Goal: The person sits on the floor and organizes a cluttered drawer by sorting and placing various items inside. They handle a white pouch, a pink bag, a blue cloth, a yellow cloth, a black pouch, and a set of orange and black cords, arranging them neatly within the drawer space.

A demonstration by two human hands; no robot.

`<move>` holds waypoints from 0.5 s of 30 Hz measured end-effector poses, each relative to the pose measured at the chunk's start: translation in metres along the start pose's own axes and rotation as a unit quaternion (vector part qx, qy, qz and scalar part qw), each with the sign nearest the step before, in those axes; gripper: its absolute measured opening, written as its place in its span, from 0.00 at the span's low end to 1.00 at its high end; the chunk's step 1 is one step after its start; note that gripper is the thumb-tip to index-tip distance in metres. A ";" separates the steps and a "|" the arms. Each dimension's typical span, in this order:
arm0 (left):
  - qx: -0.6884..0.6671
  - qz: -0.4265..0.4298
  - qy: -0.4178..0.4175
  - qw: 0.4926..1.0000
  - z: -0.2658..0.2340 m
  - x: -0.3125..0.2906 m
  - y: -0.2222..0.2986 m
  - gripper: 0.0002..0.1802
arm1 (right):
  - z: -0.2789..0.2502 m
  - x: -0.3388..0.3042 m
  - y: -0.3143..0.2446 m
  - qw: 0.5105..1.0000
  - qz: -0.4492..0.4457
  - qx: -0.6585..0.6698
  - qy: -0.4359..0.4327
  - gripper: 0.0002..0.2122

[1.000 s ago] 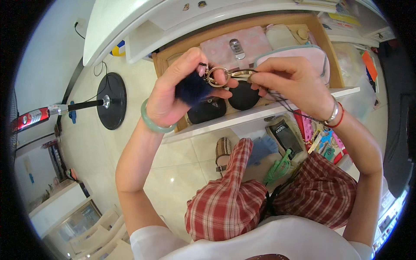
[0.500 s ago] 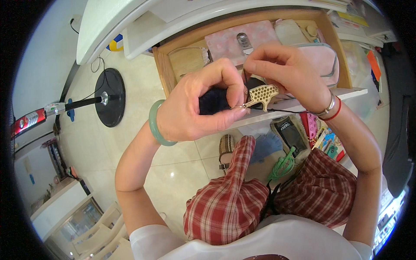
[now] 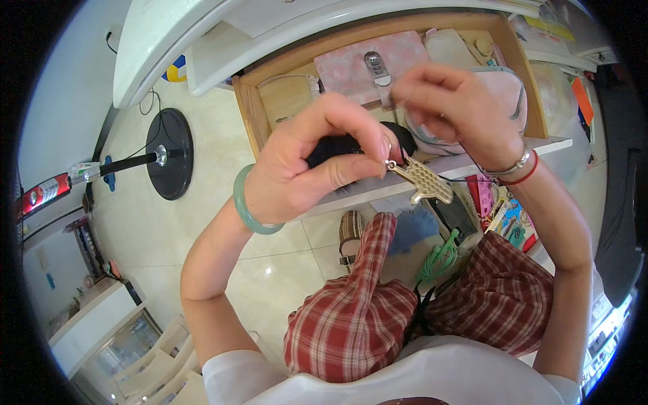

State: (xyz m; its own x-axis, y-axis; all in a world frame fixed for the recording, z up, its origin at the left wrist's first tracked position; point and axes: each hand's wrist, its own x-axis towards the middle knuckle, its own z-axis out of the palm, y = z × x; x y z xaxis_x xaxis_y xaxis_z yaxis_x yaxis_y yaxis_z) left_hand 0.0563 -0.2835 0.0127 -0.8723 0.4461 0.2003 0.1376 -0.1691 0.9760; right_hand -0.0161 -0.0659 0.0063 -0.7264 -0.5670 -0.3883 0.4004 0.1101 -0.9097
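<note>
My left hand point(image 3: 307, 155) is closed, thumb and forefinger pinching the small metal ring of a keychain. From the ring hangs a flat gold charm point(image 3: 424, 183) with a honeycomb pattern, tilted down to the right. Black fluffy material point(image 3: 331, 150), like a pom-pom, shows under the left palm and partly behind the fingers. Over the drawer's right side, my right hand point(image 3: 466, 111) is blurred, fingertips pinched together at the top of a thin black cord point(image 3: 395, 120). That cord runs down to the ring beside my left fingertips.
Below my hands is an open wooden drawer point(image 3: 251, 111) holding a pink notebook point(image 3: 344, 66) with a combination lock and a pale pink case point(image 3: 503, 94). Red plaid cloth point(image 3: 351, 317) covers my legs. A green cable bundle point(image 3: 439, 260) lies lower right; a round black stand base point(image 3: 170, 154) is left.
My right hand has lifted slightly and moved right, drawing the cord. The gold charm has swung downward and to the right, while my left hand keeps its pinch on the ring.
</note>
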 end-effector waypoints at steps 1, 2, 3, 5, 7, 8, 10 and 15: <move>-0.055 0.015 0.012 0.998 0.001 0.002 0.000 0.09 | 0.000 0.003 0.004 0.996 0.033 -0.075 -0.046 0.09; -0.110 0.031 0.023 0.993 0.002 0.005 -0.001 0.10 | -0.001 0.003 0.010 0.984 0.003 -0.133 -0.121 0.08; -0.137 0.044 0.065 0.988 0.002 0.007 0.000 0.08 | -0.004 0.002 0.016 0.962 -0.026 -0.190 -0.196 0.08; -0.167 -0.003 0.186 0.968 -0.005 0.007 0.011 0.11 | -0.006 -0.008 0.014 0.893 -0.054 -0.294 -0.337 0.08; -0.160 -0.014 0.224 0.961 -0.022 0.003 0.008 0.18 | -0.016 -0.019 -0.003 0.833 0.000 -0.286 -0.474 0.07; -0.152 -0.050 0.234 0.959 -0.025 0.003 0.003 0.19 | -0.028 -0.023 -0.007 0.810 0.056 -0.229 -0.536 0.07; -0.128 -0.122 0.261 0.949 -0.030 -0.002 0.002 0.22 | -0.043 -0.036 -0.025 0.807 0.071 -0.227 -0.541 0.07; -0.126 -0.226 0.223 0.940 -0.035 -0.017 -0.005 0.24 | -0.048 -0.062 -0.024 0.809 0.005 -0.332 -0.485 0.06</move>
State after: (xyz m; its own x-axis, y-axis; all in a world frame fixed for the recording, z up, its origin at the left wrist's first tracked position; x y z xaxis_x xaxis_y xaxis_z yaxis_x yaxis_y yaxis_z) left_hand 0.0535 -0.3213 0.0017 -0.9328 0.1188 -0.3401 -0.3601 -0.2800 0.8899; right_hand -0.0073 0.0064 0.0450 0.1848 -0.9018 -0.3907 -0.2194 0.3497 -0.9108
